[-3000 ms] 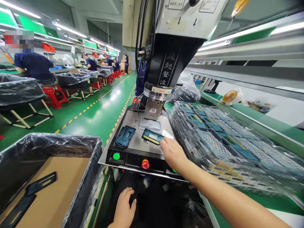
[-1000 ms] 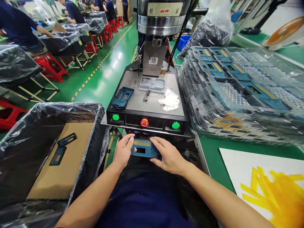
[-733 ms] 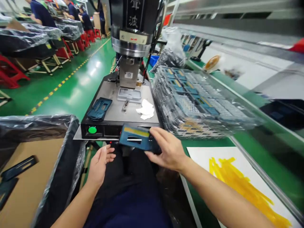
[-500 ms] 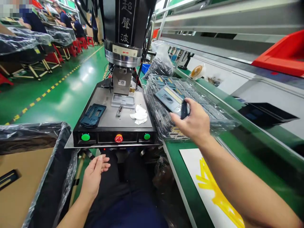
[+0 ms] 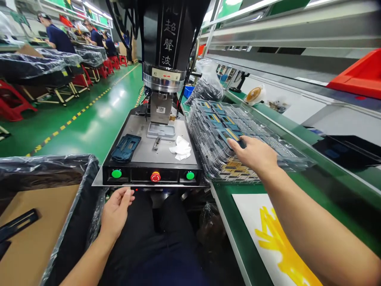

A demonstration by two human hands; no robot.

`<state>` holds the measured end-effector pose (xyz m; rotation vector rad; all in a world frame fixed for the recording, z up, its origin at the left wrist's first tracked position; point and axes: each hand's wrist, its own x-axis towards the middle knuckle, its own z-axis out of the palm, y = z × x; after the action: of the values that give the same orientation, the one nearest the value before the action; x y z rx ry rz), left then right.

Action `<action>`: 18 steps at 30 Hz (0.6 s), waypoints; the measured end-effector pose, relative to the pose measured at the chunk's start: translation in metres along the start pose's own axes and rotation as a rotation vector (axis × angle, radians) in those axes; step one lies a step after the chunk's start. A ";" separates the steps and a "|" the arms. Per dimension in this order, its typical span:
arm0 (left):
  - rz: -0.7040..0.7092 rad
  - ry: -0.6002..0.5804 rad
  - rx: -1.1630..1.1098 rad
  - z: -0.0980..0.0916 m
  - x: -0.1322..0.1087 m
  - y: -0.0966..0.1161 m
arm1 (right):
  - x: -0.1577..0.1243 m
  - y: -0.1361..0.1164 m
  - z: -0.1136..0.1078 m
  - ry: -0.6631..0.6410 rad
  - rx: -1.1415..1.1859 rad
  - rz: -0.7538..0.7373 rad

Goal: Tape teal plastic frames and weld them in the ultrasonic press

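On the right, my right hand (image 5: 256, 155) pinches the near end of a dark blue plastic panel (image 5: 226, 134) with a pale yellow strip. The panel lies on the top tray of a stack of clear plastic trays (image 5: 208, 159), beside similar panels (image 5: 212, 117). Below the machine's front edge, my left hand (image 5: 116, 208) hangs with curled fingers, the thumb against them and nothing visible inside. Ahead stands an ultrasonic press (image 5: 162, 75) with a grey fixture (image 5: 162, 130) under its head. Stacked blue panels (image 5: 126, 147) lie on the press's metal plate.
A white cloth (image 5: 180, 148) and small metal piece (image 5: 156, 143) lie on the plate. Green buttons (image 5: 116, 173) flank a red emergency stop (image 5: 155, 176). At left is a lined bin (image 5: 86, 174) with black parts; at right, yellow-marked paper (image 5: 250, 222). Co-workers (image 5: 59, 37) sit far left.
My right hand has lowered the blue panel from above the trays onto the top tray. My left hand has shifted slightly left. The camera view has turned a little left.
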<state>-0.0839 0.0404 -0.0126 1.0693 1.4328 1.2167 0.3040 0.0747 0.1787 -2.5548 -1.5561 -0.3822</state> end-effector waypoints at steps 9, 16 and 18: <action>0.676 0.250 0.731 0.000 0.071 0.071 | -0.032 0.034 0.008 0.576 0.171 -0.208; 0.437 0.068 1.190 0.012 0.127 0.097 | -0.071 0.088 0.011 0.314 0.168 0.016; 0.294 -0.008 1.225 0.009 0.146 0.091 | -0.078 0.107 0.018 0.067 0.082 0.083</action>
<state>-0.0970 0.1965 0.0600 2.1270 2.0989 0.3910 0.3678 -0.0371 0.1428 -2.5078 -1.4077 -0.3826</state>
